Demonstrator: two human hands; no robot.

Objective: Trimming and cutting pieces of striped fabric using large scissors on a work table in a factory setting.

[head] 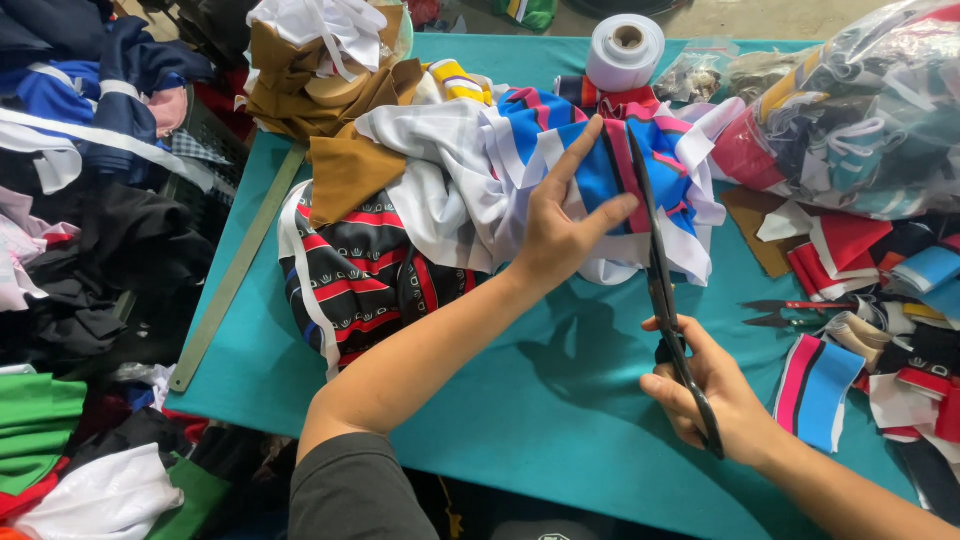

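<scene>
A table covered in teal cloth fills the middle of the view. At 12 o'clock, beyond its far edge, a strip of bare grey floor shows. From 8 to 11 o'clock, heaps of dark, blue, green and white cloth crowd the table's side. Light is even and soft, casting faint shadows on the teal surface.

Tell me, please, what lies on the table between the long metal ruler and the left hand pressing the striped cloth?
In the head view, folded black fabric with red stripes lies between the ruler and the left hand.
</scene>
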